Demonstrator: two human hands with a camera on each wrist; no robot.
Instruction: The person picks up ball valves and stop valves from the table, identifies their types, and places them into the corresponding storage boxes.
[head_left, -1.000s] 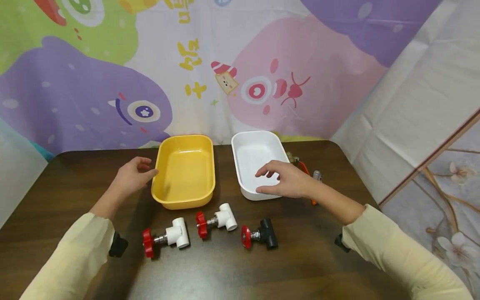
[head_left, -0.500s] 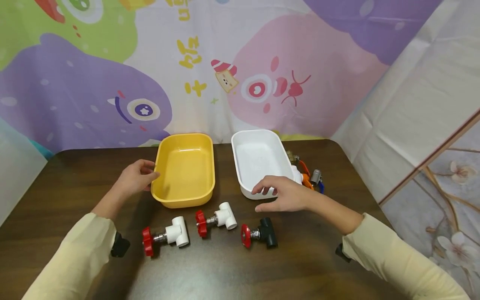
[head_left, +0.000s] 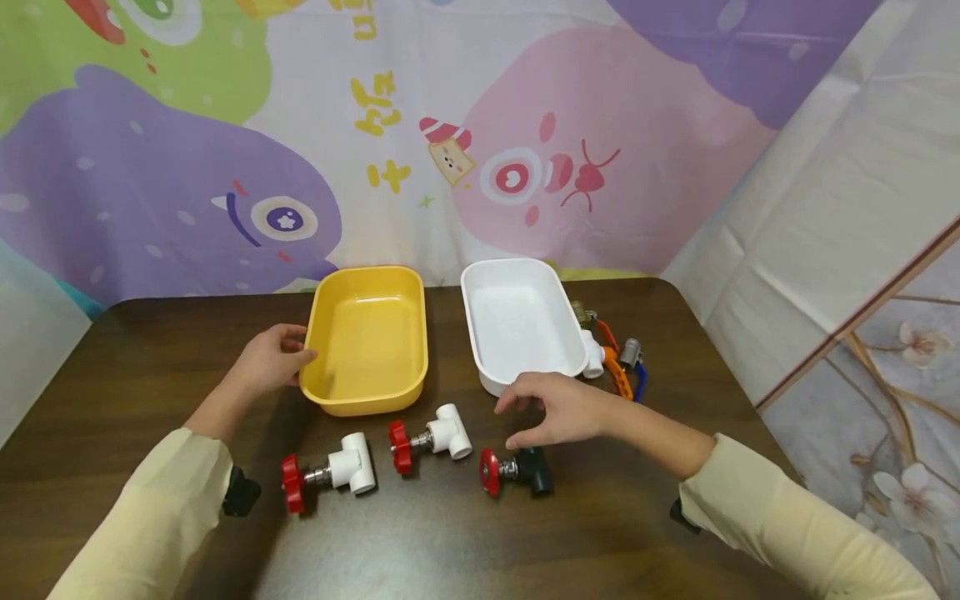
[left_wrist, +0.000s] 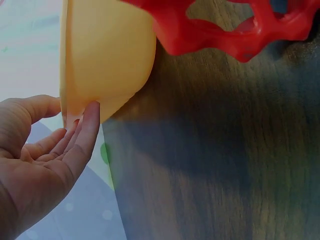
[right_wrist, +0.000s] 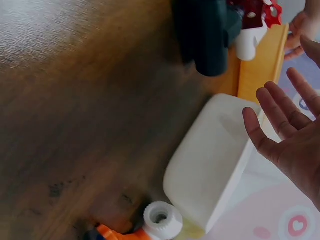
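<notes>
My left hand (head_left: 268,360) holds the left rim of a yellow tray (head_left: 367,407); in the left wrist view the thumb (left_wrist: 44,106) meets the rim and the fingers lie along the outer wall. My right hand (head_left: 562,410), fingers parted and bent a little, hovers over a black T-shaped valve (head_left: 540,481) with a red handwheel, partly covering it. Nothing is in its grasp. Two white T-shaped valves with red handwheels, a left one (head_left: 348,467) and a middle one (head_left: 446,435), lie in front of the yellow tray.
A white tray (head_left: 471,333) stands right of the yellow one, near the back edge. Against its right side lie several valves, including a white one with an orange handle (head_left: 617,373) and a metal one with a blue handle (head_left: 640,381). A cartoon-printed cloth (head_left: 397,221) hangs behind the table.
My right hand has moved from over the white tray toward me, to above the black valve, uncovering the valves at right. My left hand has settled on the yellow tray's rim.
</notes>
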